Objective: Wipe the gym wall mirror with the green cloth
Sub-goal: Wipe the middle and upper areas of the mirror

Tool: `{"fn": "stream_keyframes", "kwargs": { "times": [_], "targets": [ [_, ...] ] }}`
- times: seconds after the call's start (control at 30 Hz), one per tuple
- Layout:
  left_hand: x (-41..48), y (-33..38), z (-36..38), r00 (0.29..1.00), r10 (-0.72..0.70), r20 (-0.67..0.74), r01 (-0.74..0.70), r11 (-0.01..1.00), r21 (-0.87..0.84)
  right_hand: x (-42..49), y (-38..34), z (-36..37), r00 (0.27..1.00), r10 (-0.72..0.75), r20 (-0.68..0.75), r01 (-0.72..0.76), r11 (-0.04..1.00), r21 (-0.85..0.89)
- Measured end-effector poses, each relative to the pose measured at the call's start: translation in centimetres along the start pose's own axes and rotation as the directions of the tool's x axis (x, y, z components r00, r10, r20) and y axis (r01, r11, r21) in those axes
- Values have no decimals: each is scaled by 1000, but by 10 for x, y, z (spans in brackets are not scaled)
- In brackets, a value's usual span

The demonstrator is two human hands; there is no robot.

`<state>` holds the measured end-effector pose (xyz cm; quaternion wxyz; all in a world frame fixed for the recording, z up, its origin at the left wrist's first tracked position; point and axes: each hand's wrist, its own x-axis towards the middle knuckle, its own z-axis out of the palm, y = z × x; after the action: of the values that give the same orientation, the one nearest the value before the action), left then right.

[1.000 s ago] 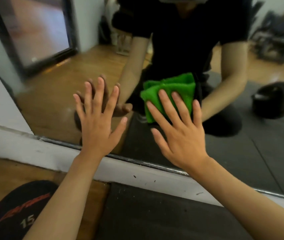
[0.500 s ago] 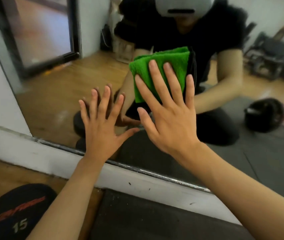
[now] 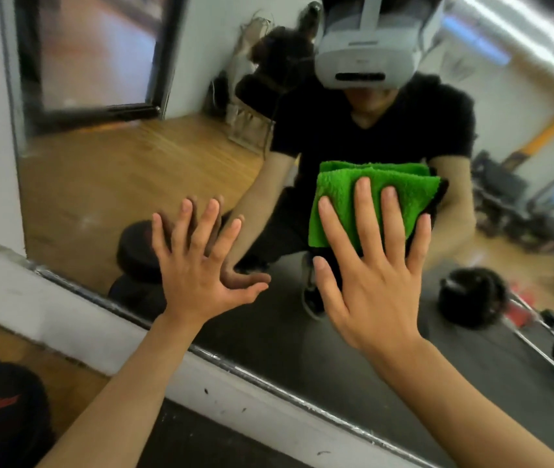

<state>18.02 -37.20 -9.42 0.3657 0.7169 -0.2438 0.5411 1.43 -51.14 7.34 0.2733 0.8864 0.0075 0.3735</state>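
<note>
Two hands flat on mirror (image 3: 134,184): R hand (image 3: 373,285), fingers straight, presses green cloth (image 3: 339,187) near mirror's bottom edge; L hand (image 3: 198,265) splayed, holds nothing. I judge wiping underway, most glass prob. undone.

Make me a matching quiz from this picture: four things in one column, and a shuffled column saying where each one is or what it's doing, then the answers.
Column one
1. left hand
2. right hand
3. cloth
4. weight plate

Column two
A. on the floor, lower left
B. green, folded, flat on the mirror
C. bare, fingers spread on the mirror
D. fingers straight, pressing the cloth

Pairs: 1-C, 2-D, 3-B, 4-A
</note>
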Motion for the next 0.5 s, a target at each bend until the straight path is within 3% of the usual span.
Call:
{"fn": "stream_keyframes", "kwargs": {
  "times": [0.1, 0.3, 0.5],
  "targets": [
    [0, -2, 3, 1000, 7, -21, -7, 1000, 2, 9, -4, 8, 997, -6, -75, 5, 1000, -3],
    [0, 0, 5, 999, 2, -47, -2, 1000, 8, -51, 19, 12, 994, -92, 65, 97, 993, -74],
    [1, 0, 5, 999, 10, -50, -9, 1000, 13, 12, -20, 4, 1000, -26, -1, 26, 999, 36]
  ]
}}
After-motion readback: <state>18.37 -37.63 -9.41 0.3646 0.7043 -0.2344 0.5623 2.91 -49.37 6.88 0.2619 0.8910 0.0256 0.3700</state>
